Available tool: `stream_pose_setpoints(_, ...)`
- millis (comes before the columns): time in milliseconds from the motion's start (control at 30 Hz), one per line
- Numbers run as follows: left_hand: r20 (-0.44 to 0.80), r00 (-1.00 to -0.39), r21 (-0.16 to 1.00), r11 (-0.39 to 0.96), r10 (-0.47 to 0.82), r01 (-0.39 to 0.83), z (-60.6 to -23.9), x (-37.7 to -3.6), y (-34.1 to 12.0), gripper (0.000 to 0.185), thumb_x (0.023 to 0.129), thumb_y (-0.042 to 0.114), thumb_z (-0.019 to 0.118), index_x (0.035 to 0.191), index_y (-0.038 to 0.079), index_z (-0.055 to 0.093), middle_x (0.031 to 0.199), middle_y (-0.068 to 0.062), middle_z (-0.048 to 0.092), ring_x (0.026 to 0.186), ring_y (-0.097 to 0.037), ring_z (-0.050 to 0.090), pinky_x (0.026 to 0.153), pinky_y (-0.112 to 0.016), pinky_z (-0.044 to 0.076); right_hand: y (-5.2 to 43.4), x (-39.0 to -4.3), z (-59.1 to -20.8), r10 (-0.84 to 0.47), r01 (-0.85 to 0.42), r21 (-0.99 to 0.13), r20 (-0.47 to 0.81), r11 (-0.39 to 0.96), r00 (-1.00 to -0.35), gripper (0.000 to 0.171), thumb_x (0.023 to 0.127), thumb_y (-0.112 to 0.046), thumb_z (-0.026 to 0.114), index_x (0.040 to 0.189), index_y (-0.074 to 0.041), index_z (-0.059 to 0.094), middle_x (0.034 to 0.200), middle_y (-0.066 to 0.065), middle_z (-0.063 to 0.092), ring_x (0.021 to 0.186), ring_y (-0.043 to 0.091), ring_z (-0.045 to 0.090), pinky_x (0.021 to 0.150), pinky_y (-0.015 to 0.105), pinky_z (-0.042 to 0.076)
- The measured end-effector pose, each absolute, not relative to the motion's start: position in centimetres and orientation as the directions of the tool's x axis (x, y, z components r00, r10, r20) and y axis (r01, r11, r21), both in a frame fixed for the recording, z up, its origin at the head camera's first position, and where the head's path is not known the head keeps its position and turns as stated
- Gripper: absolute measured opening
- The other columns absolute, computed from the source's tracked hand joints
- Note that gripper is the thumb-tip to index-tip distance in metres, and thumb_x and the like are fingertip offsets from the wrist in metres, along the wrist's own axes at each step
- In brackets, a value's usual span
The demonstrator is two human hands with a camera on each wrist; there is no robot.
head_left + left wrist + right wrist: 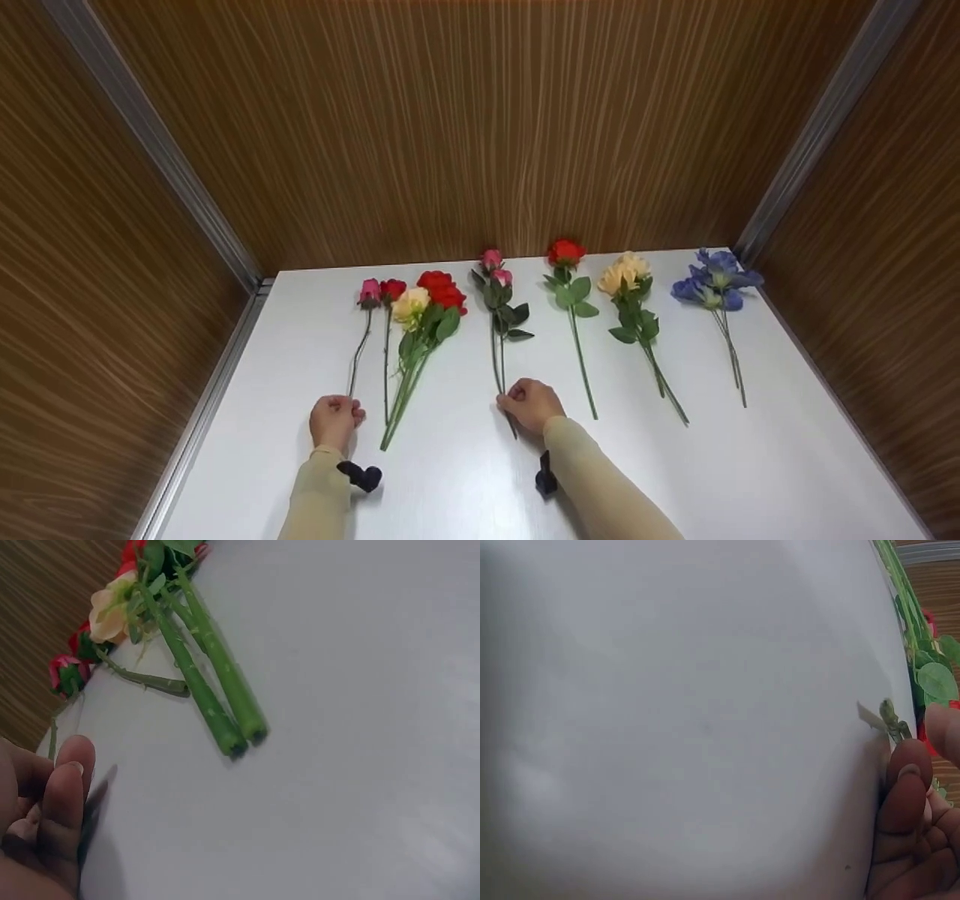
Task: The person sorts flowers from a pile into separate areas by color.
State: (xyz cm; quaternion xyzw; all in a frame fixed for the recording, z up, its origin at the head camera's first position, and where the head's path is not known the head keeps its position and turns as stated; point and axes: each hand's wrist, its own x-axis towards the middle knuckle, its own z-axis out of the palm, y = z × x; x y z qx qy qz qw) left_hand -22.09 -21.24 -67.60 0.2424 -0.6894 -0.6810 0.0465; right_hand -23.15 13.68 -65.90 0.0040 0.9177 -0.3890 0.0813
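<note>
Two hands work a row of artificial flowers laid on a white table (465,480) walled in by wood-grain panels. The right hand (531,406), fingers curled, pinches the near end of the pink-bud stem (496,352), which lies flat at the table's middle with its two buds pointing far. The left hand (334,421) rests at the near end of a thin pink rose (361,337) at the left of the row; its fingers are curled, but whether they grip the stem cannot be told. Just right of it lie a red rose (389,330) and a bunch (424,322) of red and cream blooms. Right of the pink buds lie a single red rose (573,315), a cream spray (637,322) and blue flowers (716,292), well apart.
</note>
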Motion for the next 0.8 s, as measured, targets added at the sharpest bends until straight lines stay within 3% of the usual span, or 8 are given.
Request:
stream_pose_setpoints(167,-0.301,-0.880,0.954,-0.107,-0.367,-0.282,-66.9,-22.4,-21.3,0.037,0.096,-0.001,0.051,0.131,-0.011,0.044,0.099,-0.022,0.061,0.071,-0.014,0.062,0.064,-0.023,0.053,14.0,-23.0,-65.9,-0.078,0.060,-0.732,-0.153,0.678,-0.985,0.027,0.087,-0.039,0.069,0.085,-0.013,0.062,0.076,-0.002,0.056,0.072,0.016,0.051,0.067,0.032,0.041)
stream_pose_setpoints(333,-0.323,-0.893,0.946,-0.113,-0.314,-0.302,-66.0,-22.6,-21.5,0.037,0.095,-0.001,0.052,0.130,-0.014,0.048,0.092,-0.016,0.065,0.068,-0.011,0.060,0.060,-0.021,0.051,14.0,-23.0,-65.8,-0.075,0.070,-0.745,-0.159,0.664,-0.984,0.026,0.088,-0.038,0.068,0.083,-0.013,0.061,0.074,-0.003,0.055,0.070,0.015,0.050,0.066,0.031,0.040)
stream_pose_setpoints(533,-0.369,-0.895,0.892,-0.364,-0.250,-0.267,-64.6,-22.7,-21.2,0.036,0.098,0.003,0.050,0.131,-0.011,0.044,0.089,-0.005,0.065,0.072,-0.009,0.060,0.065,-0.019,0.049,14.1,-22.9,-65.9,-0.095,0.061,-0.761,-0.159,0.646,-0.983,0.026,0.089,-0.038,0.067,0.084,-0.013,0.061,0.073,-0.003,0.055,0.069,0.015,0.050,0.065,0.031,0.040)
stream_pose_setpoints(667,-0.325,-0.931,0.870,-0.440,-0.169,-0.224,-63.4,-22.5,-20.4,0.030,0.099,0.005,0.051,0.127,-0.005,0.046,0.093,-0.005,0.066,0.079,-0.012,0.062,0.071,-0.022,0.050,14.4,-22.9,-65.8,-0.121,0.069,-0.797,-0.176,0.601,-0.977,0.025,0.090,-0.035,0.066,0.086,-0.011,0.062,0.074,-0.002,0.054,0.069,0.015,0.050,0.064,0.030,0.040)
stream_pose_setpoints(800,-0.258,-0.964,0.897,-0.388,-0.064,-0.214,-62.1,-22.3,-18.2,0.030,0.097,0.005,0.055,0.124,-0.004,0.046,0.099,-0.009,0.067,0.084,-0.015,0.063,0.074,-0.025,0.051,14.7,-23.0,-65.1,-0.113,0.075,-0.848,-0.157,0.524,-0.981,0.020,0.092,-0.029,0.064,0.091,-0.009,0.063,0.075,-0.001,0.055,0.069,0.014,0.050,0.062,0.028,0.041)
